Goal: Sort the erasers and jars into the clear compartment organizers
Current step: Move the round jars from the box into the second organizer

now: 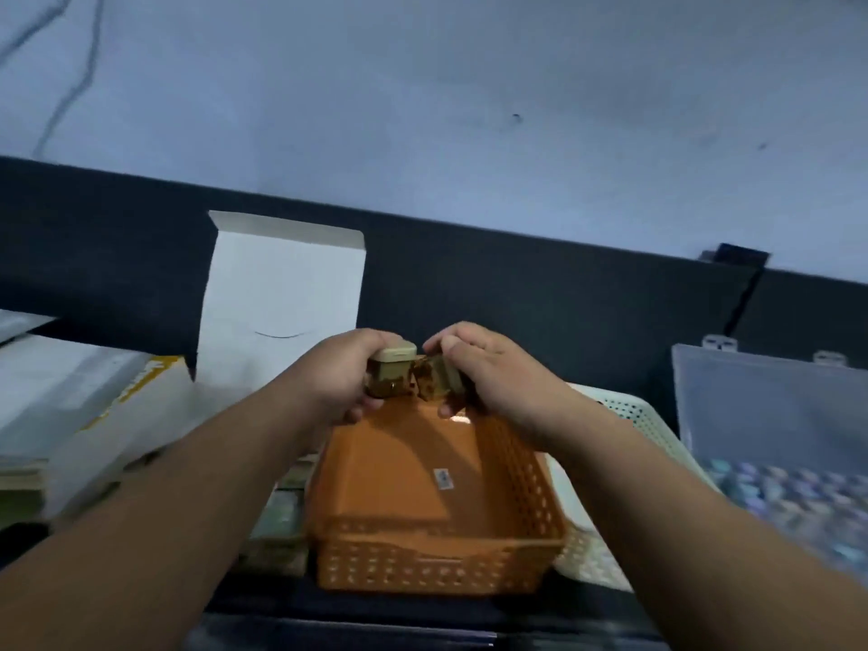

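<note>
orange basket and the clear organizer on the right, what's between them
A white perforated basket lies between the orange basket and the clear organizer. The head view shows it.

Dim bluish light, soft motion blur throughout, wide-angle bending at edges, small glare inside orange basket (469, 467)

Right jar (434, 382): mostly under fingers of right hand (498, 368), shape unclear. Left jar (390, 379): far side hidden in left hand (336, 375). Sticker (443, 478) below grip: too small to read. Clear organizer (770, 406) right of grip: cut by edge, contents blurred.
</note>
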Demonstrator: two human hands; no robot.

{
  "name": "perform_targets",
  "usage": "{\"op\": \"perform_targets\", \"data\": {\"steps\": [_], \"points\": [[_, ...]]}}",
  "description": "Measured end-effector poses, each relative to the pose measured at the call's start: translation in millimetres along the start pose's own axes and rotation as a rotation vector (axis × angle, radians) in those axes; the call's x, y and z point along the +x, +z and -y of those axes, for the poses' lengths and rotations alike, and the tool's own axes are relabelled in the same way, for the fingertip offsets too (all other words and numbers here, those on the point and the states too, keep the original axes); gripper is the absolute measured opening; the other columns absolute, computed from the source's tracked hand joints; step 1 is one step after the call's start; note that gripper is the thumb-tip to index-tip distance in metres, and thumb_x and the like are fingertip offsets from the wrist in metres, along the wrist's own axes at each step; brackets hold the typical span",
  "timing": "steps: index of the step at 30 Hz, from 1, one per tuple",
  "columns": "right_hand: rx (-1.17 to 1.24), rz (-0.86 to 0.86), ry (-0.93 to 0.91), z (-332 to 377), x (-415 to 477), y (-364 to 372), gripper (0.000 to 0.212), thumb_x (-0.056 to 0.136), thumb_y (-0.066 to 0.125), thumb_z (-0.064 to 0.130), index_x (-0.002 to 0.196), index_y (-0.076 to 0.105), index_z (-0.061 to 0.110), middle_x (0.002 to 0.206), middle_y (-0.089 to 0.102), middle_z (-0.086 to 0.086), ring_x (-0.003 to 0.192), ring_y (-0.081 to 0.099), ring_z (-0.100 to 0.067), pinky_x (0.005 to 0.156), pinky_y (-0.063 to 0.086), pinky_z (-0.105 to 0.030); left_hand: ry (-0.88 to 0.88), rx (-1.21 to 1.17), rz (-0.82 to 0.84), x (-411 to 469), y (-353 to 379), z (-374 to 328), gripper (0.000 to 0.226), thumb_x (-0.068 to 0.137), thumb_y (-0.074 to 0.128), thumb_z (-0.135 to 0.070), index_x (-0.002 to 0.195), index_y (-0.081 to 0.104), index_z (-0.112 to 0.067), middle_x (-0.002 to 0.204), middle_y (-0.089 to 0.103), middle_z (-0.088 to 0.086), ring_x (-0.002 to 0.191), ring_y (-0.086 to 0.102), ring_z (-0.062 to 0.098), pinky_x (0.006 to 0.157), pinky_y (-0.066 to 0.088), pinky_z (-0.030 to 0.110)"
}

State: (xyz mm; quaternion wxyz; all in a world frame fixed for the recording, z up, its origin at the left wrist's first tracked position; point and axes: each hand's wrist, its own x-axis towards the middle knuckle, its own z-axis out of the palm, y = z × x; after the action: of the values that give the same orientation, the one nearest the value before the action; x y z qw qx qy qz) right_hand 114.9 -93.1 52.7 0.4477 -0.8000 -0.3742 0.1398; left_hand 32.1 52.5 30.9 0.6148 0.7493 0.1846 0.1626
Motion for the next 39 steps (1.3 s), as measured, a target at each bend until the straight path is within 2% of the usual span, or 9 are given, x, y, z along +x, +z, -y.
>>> {"op": "perform_targets", "data": {"steps": [4, 7, 10, 16, 22, 26, 30, 33, 39], "points": [[0.136, -0.060, 0.085, -43.2, -63.7, -68.1, 0.017, 0.095, 0.053, 0.026, 0.112, 0.057, 0.023, 0.097, 0.063, -0.004, 0.077, 0.060, -0.017, 0.067, 0.048, -0.033, -0.031, -0.093, 0.145, -21.4, 91.8, -17.7, 0.033, 0.096, 0.039, -0.041, 0.110, 0.066, -0.029, 0.103, 0.070, 0.011, 0.075, 0.052, 0.019, 0.057, 0.037, 0.026], [0.126, -0.132, 0.126, -82.6, -126.3, -126.6, 0.043, 0.083, 0.062, 0.001, 0.117, 0.053, 0.026, 0.101, 0.062, -0.004, 0.079, 0.060, -0.014, 0.063, 0.045, -0.025, -0.054, -0.160, 0.276, -44.7, 178.6, -36.7, 0.034, 0.095, 0.039, -0.033, 0.108, 0.068, -0.022, 0.096, 0.067, 0.013, 0.065, 0.048, 0.017, 0.054, 0.031, 0.025], [0.095, -0.250, 0.175, -117.8, -189.8, -174.7, 0.055, 0.078, 0.064, -0.007, 0.119, 0.052, 0.027, 0.101, 0.060, -0.002, 0.083, 0.058, -0.014, 0.065, 0.049, -0.025, -0.101, -0.213, 0.315, -63.1, 258.5, -45.6, 0.032, 0.096, 0.039, -0.031, 0.101, 0.068, -0.018, 0.087, 0.067, 0.009, 0.061, 0.048, 0.017, 0.050, 0.030, 0.024], [0.085, -0.430, 0.268, -175.8, -297.8, -252.6, 0.047, 0.085, 0.065, 0.004, 0.124, 0.047, 0.024, 0.108, 0.064, -0.007, 0.079, 0.071, -0.017, 0.066, 0.053, -0.028, -0.241, -0.314, 0.521, -95.0, 398.7, -54.3, 0.048, 0.094, 0.040, -0.056, 0.100, 0.065, -0.016, 0.084, 0.067, 0.009, 0.058, 0.053, 0.017, 0.049, 0.035, 0.025], [0.170, -0.557, 0.317, -216.1, -364.6, -314.9, 0.031, 0.089, 0.065, 0.008, 0.115, 0.050, 0.017, 0.106, 0.064, -0.009, 0.081, 0.071, -0.020, 0.080, 0.057, -0.037, -0.303, -0.409, 0.730, -115.8, 499.1, -76.2, 0.041, 0.093, 0.045, -0.052, 0.097, 0.060, -0.014, 0.068, 0.059, 0.006, 0.055, 0.053, 0.017, 0.052, 0.039, 0.026], [0.182, -0.658, 0.350, -255.6, -389.0, -353.7, 0.037, 0.090, 0.064, 0.008, 0.123, 0.052, 0.020, 0.110, 0.060, -0.004, 0.082, 0.068, -0.018, 0.086, 0.057, -0.040, -0.233, -0.395, 0.843, -114.5, 562.8, -87.2, 0.034, 0.086, 0.060, -0.042, 0.099, 0.064, -0.010, 0.079, 0.065, 0.009, 0.066, 0.059, 0.019, 0.054, 0.049, 0.026], [0.089, -0.723, 0.400, -291.7, -392.9, -402.3, 0.044, 0.089, 0.066, 0.011, 0.128, 0.051, 0.024, 0.110, 0.060, -0.001, 0.085, 0.069, -0.019, 0.085, 0.057, -0.040, -0.132, -0.320, 0.852, -97.3, 619.4, -98.3, 0.052, 0.066, 0.075, -0.031, 0.109, 0.060, -0.005, 0.092, 0.072, 0.011, 0.080, 0.068, 0.022, 0.067, 0.057, 0.031], [0.002, -0.742, 0.436, -317.4, -387.8, -445.9, 0.043, 0.087, 0.068, 0.015, 0.126, 0.052, 0.024, 0.108, 0.062, 0.000, 0.087, 0.068, -0.019, 0.084, 0.057, -0.040, -0.033, -0.212, 0.825, -73.7, 661.6, -108.2, 0.042, 0.074, 0.077, -0.030, 0.108, 0.059, -0.012, 0.097, 0.073, 0.010, 0.094, 0.068, 0.027, 0.084, 0.055, 0.040], [-0.124, -0.784, 0.485, -360.1, -378.2, -523.2, 0.034, 0.085, 0.071, 0.018, 0.113, 0.058, 0.031, 0.105, 0.063, 0.009, 0.094, 0.063, -0.013, 0.091, 0.051, -0.039, 0.233, -0.009, 0.763, -34.2, 730.4, -131.8, 0.034, 0.078, 0.075, -0.034, 0.108, 0.062, -0.027, 0.101, 0.064, -0.005, 0.090, 0.060, 0.012, 0.067, 0.041, 0.022]]}}
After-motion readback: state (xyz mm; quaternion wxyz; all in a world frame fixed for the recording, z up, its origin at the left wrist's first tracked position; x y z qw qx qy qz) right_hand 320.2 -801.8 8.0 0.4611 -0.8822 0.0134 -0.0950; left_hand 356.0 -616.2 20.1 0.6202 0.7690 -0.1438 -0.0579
